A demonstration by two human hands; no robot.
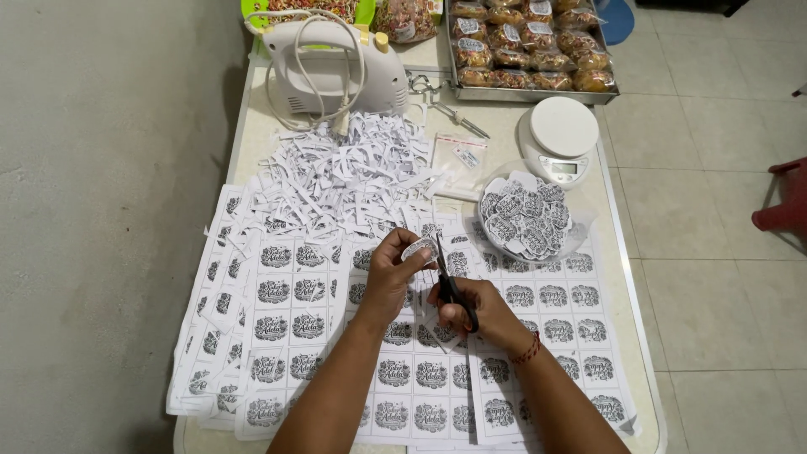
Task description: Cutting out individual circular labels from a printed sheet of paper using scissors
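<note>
My right hand grips black-handled scissors, their blades pointing up and away. Between thumb and fingers, my left hand holds a small printed paper label right against the blade tips. Both hands hover over white sheets of printed black-and-white labels that cover the near half of the table. A round clear dish piled with cut-out labels sits just beyond my right hand.
A heap of white paper scraps lies behind the sheets. Farther back stand a white hand mixer with cord, a white kitchen scale and a metal tray of wrapped baked goods. Tiled floor lies right; a red stool is there.
</note>
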